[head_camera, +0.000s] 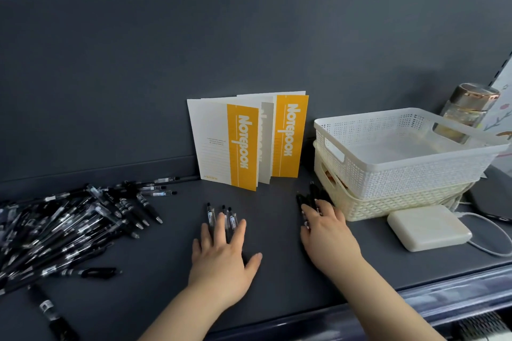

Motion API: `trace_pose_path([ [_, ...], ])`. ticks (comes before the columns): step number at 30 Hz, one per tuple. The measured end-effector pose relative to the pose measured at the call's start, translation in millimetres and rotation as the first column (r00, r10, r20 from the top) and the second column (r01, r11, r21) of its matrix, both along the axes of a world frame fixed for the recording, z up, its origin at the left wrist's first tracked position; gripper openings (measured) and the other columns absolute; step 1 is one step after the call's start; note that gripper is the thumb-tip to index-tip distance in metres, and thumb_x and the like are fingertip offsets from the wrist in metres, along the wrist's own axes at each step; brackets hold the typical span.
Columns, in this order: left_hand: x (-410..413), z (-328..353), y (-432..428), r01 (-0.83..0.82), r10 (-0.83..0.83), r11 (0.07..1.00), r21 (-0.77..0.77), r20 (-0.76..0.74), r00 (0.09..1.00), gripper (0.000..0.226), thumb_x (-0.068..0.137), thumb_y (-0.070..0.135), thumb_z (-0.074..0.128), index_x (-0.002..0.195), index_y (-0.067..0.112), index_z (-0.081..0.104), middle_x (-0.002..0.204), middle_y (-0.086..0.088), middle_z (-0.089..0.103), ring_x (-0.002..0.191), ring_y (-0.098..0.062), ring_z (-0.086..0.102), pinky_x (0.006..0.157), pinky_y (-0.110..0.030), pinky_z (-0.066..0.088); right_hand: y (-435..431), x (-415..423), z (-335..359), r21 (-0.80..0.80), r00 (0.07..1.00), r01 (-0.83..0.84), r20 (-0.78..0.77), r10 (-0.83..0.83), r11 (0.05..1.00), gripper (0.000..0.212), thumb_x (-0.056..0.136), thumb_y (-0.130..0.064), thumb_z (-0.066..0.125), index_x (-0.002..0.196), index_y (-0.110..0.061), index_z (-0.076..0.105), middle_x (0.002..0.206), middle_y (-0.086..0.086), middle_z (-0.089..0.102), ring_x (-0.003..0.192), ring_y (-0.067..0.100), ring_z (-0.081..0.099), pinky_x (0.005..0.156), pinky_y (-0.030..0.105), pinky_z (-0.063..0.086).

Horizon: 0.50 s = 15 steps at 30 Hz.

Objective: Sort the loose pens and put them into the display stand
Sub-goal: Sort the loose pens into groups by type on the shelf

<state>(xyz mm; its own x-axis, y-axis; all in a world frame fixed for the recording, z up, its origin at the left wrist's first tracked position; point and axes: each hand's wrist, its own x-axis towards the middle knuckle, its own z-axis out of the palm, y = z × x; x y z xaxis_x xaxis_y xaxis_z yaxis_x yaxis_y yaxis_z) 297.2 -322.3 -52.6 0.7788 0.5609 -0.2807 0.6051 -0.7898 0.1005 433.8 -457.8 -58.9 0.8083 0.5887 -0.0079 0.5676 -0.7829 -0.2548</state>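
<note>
Hands seemingly on pens, open shelf between

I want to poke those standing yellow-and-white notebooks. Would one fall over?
Probably: the thin yellow-and-white paper notebooks stand upright, fanned open by the dark grey back panel, so a nudge likely tips them. Their slim covers look light and bendy.

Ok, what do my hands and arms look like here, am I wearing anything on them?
Nothing worn that shows. The left hand and right hand have no gloves, and both forearms are bare down to the picture's edge: no sleeves, watch or bracelet. No ring shows on the left; the right's fingers are too blurred to tell.
</note>
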Motion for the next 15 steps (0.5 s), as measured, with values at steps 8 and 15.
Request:
trace_pose_path([
  [8,0.5,-3.4,9.1,0.032,-0.032,0.999,0.000,0.065,0.997,0.058,0.100,0.042,0.021,0.150,0.029,-0.005,0.159,-0.006,-0.015,0.146,-0.025,-0.008,0.118,-0.042,0.004,-1.7,6.4,4.6,0.000,0.995,-0.098,0.017,0.098,0.995,0.050,0.098,-0.031,0.038,0.146,-0.024,0.027,0.156,-0.001,0.020,0.145,0.023,0.009,0.117,0.034,0.015],
  [15,-21.5,14.7,27.3,-0.023,0.039,0.994,-0.105,0.153,0.987,0.062,0.098,0.052,0.023,0.151,0.029,-0.001,0.159,-0.004,-0.011,0.147,-0.022,-0.005,0.117,-0.039,0.009,46.4,-51.4,16.8,0.197,0.941,-0.332,0.007,0.337,0.922,0.039,0.096,-0.027,0.044,0.134,-0.023,0.048,0.141,-0.007,0.043,0.136,0.013,0.033,0.107,0.028,0.035],
])
